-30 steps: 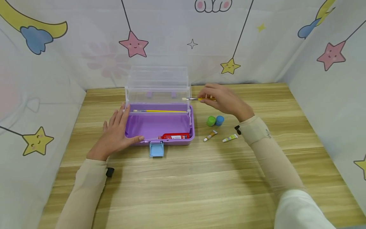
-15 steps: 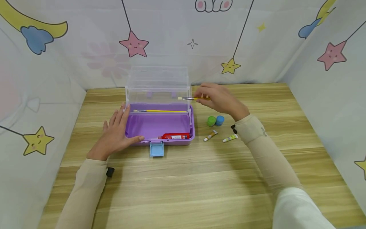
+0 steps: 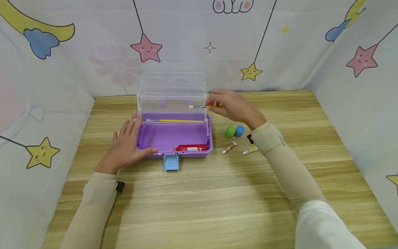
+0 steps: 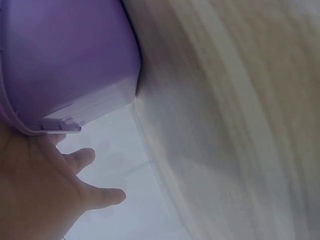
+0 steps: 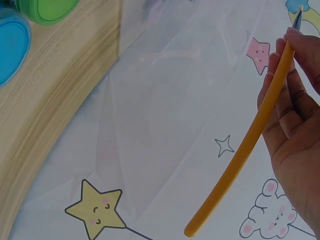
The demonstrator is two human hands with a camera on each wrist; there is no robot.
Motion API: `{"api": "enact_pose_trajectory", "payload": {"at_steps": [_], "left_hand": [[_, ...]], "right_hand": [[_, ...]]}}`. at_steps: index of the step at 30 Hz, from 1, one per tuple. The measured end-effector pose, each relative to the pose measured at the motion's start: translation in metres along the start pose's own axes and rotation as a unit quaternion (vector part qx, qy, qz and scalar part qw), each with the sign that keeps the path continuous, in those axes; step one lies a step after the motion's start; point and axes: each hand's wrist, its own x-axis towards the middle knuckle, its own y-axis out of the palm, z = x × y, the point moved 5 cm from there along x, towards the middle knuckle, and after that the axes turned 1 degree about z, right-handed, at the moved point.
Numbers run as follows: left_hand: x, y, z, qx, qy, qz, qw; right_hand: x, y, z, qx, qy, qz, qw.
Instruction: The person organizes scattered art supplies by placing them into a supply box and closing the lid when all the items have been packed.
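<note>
A purple storage box (image 3: 171, 136) stands open on the table, its clear tray unit (image 3: 171, 83) raised at the back. My left hand (image 3: 124, 148) rests on the box's left end, fingers spread along the rim and thumb at the front edge. Between thumb and fingertips my right hand (image 3: 234, 105) pinches a yellow-handled paintbrush (image 5: 245, 145) near its metal collar. In the head view its pale bristles point left, over the right end of the tray. A second paintbrush (image 3: 177, 120) lies lengthwise in the lower tray. Inside the box, along the front, is a red bottle (image 3: 191, 148).
Right of the box stand a green paint pot (image 3: 230, 131) and a blue paint pot (image 3: 239, 130). Nearer lie a brown-gold paint tube (image 3: 229, 147) and a yellow-green paint tube (image 3: 250, 150). The blue latch (image 3: 171, 162) hangs down in front. A printed curtain (image 3: 180, 20) closes off the back.
The right hand has moved left with the paintbrush, bringing its bristles further over the tray. The left hand has stayed on the box.
</note>
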Motion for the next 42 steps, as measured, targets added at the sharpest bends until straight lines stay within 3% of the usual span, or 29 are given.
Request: {"api": "enact_pose_trajectory", "payload": {"at_steps": [42], "left_hand": [[-0.002, 0.001, 0.0, 0.007, 0.003, -0.004, 1.0]], "right_hand": [[0.057, 0.025, 0.026, 0.007, 0.014, 0.079, 0.9968]]}}
